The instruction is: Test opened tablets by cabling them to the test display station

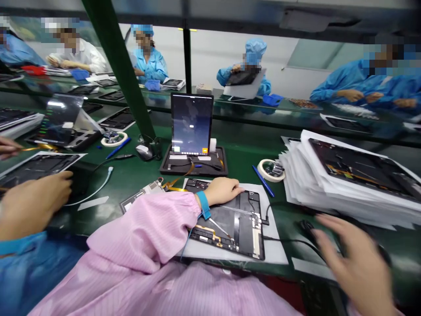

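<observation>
My left hand [221, 191], with a blue strap at the wrist, lies over the upper part of an opened tablet housing [243, 235]. Its fingers are bent together; whatever they pinch is hidden. Two black cables run from the housing's right side, and the housing rests on a white sheet [278, 250]. To the right, my right hand [353, 259] is blurred, fingers stretched and thumb apart. Close to its fingertips lies a black object [307, 227], its kind unclear. A lit tablet screen [191, 125] stands upright in a black tray [166, 166], with gold flex cables leading toward the housing.
A tall stack of tablet housings and white sheets [312, 184] stands at right. Beside it lie a tape roll [263, 171] and blue pen [263, 181]. A metallic part [148, 193] lies left of the housing. A co-worker's hand [39, 197] reaches in from the left.
</observation>
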A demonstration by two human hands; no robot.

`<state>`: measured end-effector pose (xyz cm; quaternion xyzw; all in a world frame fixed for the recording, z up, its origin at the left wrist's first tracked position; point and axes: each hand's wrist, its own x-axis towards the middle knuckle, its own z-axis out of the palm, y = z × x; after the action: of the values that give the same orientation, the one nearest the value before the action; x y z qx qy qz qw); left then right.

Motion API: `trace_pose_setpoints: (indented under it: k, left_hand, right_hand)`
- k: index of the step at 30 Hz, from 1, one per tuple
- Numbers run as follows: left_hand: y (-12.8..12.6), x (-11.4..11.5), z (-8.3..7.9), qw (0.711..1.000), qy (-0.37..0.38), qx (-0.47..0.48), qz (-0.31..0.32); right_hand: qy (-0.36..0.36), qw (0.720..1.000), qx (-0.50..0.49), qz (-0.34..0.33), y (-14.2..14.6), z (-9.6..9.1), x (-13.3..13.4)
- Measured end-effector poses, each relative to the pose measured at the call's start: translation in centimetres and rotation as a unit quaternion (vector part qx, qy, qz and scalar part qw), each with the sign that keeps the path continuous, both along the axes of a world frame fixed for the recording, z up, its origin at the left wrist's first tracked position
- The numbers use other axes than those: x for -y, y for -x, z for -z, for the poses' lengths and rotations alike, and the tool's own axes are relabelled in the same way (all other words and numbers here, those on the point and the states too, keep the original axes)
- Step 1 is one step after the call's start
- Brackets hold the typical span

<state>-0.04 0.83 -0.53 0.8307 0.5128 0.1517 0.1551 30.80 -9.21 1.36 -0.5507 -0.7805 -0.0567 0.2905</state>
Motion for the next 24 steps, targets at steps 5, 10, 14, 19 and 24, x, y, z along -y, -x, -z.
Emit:
trace_pose_setpoints:
  k: [5,10,14,19,24]
  left_hand:
    - [0.0,0.3,-0.3,1.000,0.000,-0.004,-0.001]
    - [0.1,0.3,-0.2,1.000,0.010,0.008,0.002]
    - [-0.1,0.5,-0.3,0.999,-0.011,0.040,0.008]
    - [2.3,0.4,-3.7,0.981,-0.185,0.012,-0.055]
    - [11.4,-1.7,-6.3,0.896,-0.205,0.004,-0.394]
  right_hand:
    - [0.110,0.962,0.125,-0.218,7.6,-0.2,-2.5]
    - [0.231,0.928,0.111,-0.272,6.6,-2.0,-4.5]
    - [0.272,0.926,0.095,-0.242,5.7,-3.8,-7.1]
    - [0.173,0.977,0.120,-0.044,9.3,-1.3,-12.6]
    - [0.189,0.973,0.040,-0.124,10.3,-0.6,-14.3]
